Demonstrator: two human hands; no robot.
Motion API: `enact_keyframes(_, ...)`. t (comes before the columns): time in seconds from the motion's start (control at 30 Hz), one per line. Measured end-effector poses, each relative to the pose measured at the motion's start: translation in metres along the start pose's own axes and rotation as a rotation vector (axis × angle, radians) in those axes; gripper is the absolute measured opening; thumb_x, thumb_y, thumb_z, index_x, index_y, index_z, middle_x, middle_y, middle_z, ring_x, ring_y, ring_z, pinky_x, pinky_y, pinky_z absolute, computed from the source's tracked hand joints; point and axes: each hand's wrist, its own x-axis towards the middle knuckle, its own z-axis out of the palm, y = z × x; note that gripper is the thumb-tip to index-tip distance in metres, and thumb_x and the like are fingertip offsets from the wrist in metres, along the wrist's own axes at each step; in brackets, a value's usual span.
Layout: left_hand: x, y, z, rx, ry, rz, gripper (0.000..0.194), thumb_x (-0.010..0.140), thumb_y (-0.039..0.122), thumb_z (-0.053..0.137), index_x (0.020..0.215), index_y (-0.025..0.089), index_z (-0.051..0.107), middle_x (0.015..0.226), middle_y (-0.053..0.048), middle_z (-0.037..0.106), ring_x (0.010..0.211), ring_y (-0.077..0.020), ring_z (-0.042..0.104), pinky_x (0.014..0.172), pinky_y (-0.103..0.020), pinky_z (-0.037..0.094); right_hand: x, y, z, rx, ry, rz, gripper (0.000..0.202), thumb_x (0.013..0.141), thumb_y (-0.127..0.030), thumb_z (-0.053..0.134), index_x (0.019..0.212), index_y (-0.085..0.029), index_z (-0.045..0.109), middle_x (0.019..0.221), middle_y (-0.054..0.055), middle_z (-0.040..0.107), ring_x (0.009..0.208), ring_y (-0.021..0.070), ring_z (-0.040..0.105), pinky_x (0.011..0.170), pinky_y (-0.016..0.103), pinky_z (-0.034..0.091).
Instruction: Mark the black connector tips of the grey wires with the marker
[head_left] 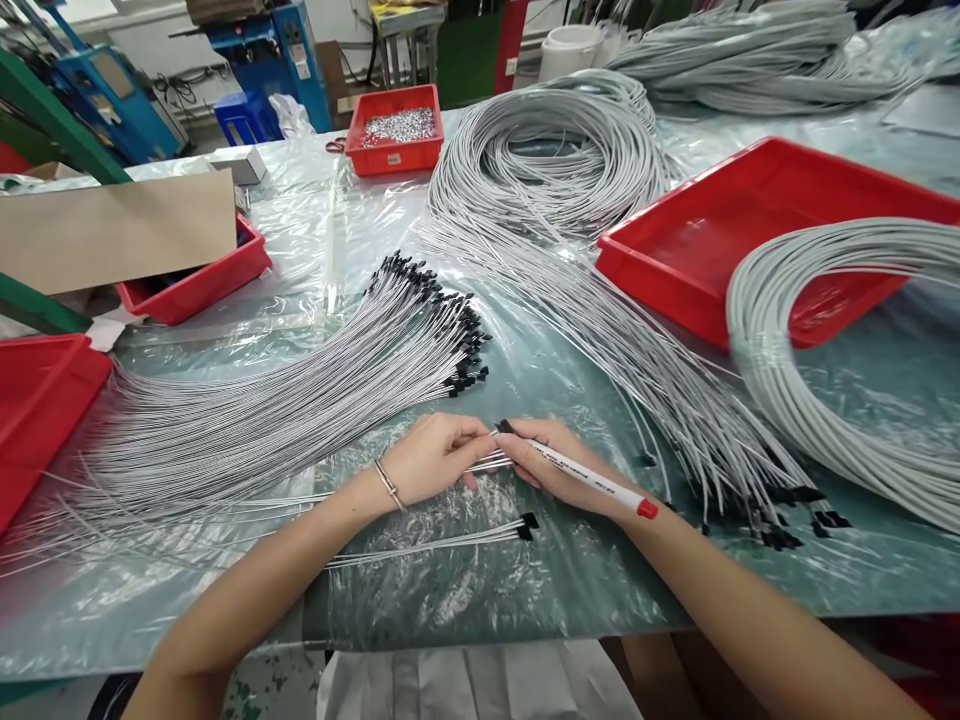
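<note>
My left hand (429, 458), with a bracelet at the wrist, pinches a few thin grey cables (491, 462) near their ends. My right hand (562, 470) grips a white marker pen (581, 477) with a red end that points back toward my right forearm. The pen's other end meets the cable ends and a dark connector (504, 427) between my hands; the fingers hide the exact contact. Just below lie several loose cables (450, 543) with black connectors. Beyond my left hand spreads a large fan of grey cables (300, 400) tipped with black connectors.
To the right, a long cable bundle (637, 330) runs from a big coil (547, 160). Another coil (772, 330) overlaps a red tray (697, 220). A red bin (394, 160) of small metal parts stands at the back; more red trays (45, 400) line the left.
</note>
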Motion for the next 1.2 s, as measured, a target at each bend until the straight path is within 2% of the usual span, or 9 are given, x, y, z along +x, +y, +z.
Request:
enact_keyframes(0.3,0.001,-0.001,-0.010,-0.148,-0.223,-0.069,0.034,0.091,0.042,0.044,0.086,0.010,0.055,0.082,-0.005,0.065,0.046,-0.0070,0.052,0.042,-0.018,0.040,-0.001,0.001,0.003,0.079,0.014,0.048,0.044,0.089,-0.052,0.040,0.065,-0.014,0.043,0.053,-0.001,0.037,0.047,0.0077,0.034,0.043,0.021,0.027)
enact_keyframes(0.4,0.001,-0.003,-0.010,-0.075,-0.194,-0.018,0.036,0.093,0.039,0.040,0.084,0.009,0.058,0.066,-0.002,0.061,0.041,-0.0043,0.038,0.040,-0.017,0.031,0.000,0.000,0.002,0.064,0.033,0.060,0.046,0.088,-0.054,0.040,0.065,-0.014,0.046,0.052,-0.001,0.037,0.046,0.0080,0.033,0.043,0.022,0.026)
enact_keyframes(0.5,0.003,-0.005,-0.006,-0.025,-0.129,0.018,0.037,0.093,0.037,0.039,0.082,0.009,0.061,0.055,0.000,0.052,0.044,-0.0050,0.035,0.045,-0.017,0.030,0.001,0.002,0.001,0.000,0.063,0.069,0.048,0.087,-0.055,0.039,0.063,-0.014,0.046,0.052,0.000,0.037,0.047,0.0086,0.033,0.044,0.023,0.026)
enact_keyframes(0.67,0.008,-0.013,-0.002,-0.033,-0.088,-0.019,0.036,0.092,0.036,0.041,0.078,0.009,0.060,0.052,0.001,0.049,0.044,-0.0059,0.036,0.047,-0.019,0.030,0.001,0.008,-0.005,-0.125,0.268,0.083,0.044,0.088,-0.051,0.042,0.064,-0.015,0.050,0.052,0.000,0.046,0.050,0.0098,0.041,0.051,0.024,0.033)
enact_keyframes(0.87,0.014,-0.024,-0.003,-0.008,-0.080,-0.097,0.039,0.092,0.036,0.040,0.083,0.006,0.063,0.052,0.000,0.049,0.045,-0.0068,0.036,0.047,-0.019,0.030,-0.001,0.014,-0.012,0.050,0.524,0.034,0.043,0.090,-0.054,0.041,0.083,-0.016,0.058,0.050,0.000,0.047,0.046,0.0109,0.040,0.049,0.026,0.031)
enact_keyframes(0.97,0.016,-0.027,-0.003,0.025,-0.093,-0.126,0.038,0.092,0.036,0.040,0.085,0.006,0.064,0.053,0.000,0.051,0.046,-0.0068,0.037,0.048,-0.019,0.030,-0.002,0.013,-0.011,0.304,0.556,-0.073,0.042,0.091,-0.057,0.035,0.098,-0.020,0.053,0.061,0.001,0.052,0.049,0.0115,0.041,0.048,0.026,0.030)
enact_keyframes(1.03,0.016,-0.026,-0.003,0.056,-0.093,-0.144,0.037,0.092,0.036,0.041,0.085,0.008,0.064,0.053,0.000,0.051,0.045,-0.0067,0.037,0.047,-0.019,0.029,-0.003,0.010,-0.009,0.443,0.571,-0.144,0.035,0.090,-0.053,0.040,0.089,-0.021,0.052,0.066,0.002,0.051,0.055,0.0118,0.044,0.050,0.025,0.033)
enact_keyframes(1.1,0.016,-0.024,-0.003,0.093,-0.085,-0.151,0.037,0.092,0.035,0.041,0.084,0.008,0.064,0.053,0.000,0.052,0.045,-0.0068,0.038,0.047,-0.019,0.029,-0.006,0.008,-0.007,0.461,0.532,-0.149,0.030,0.089,-0.044,0.048,0.074,-0.018,0.052,0.066,0.002,0.049,0.058,0.0118,0.045,0.052,0.025,0.035)
enact_keyframes(1.2,0.016,-0.020,-0.003,0.157,-0.081,-0.161,0.036,0.092,0.034,0.041,0.081,0.010,0.065,0.053,-0.001,0.053,0.045,-0.0073,0.041,0.049,-0.019,0.030,-0.009,0.010,-0.002,0.325,0.399,-0.039,0.028,0.088,-0.034,0.051,0.068,-0.016,0.055,0.060,0.003,0.050,0.053,0.0113,0.047,0.048,0.024,0.037)
